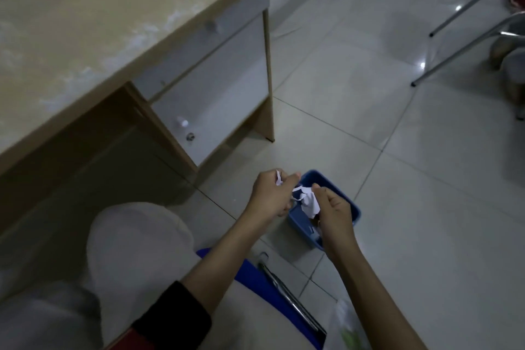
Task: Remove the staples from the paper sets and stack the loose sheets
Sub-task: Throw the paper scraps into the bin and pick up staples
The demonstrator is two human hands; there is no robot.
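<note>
Pale floor tiles (397,179) carry a blue bin (350,209); above it your left hand (270,196) and right hand (335,214) pinch paper scraps (309,202).

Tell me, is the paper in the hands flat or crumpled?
Crumpled. The right hand holds a wrinkled white wad, the left hand pinches a small torn scrap, both over the blue bin.

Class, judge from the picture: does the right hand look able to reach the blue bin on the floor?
Probably yes: the right hand hovers just above the blue bin, and only the crumpled paper it holds lies between them.
</note>
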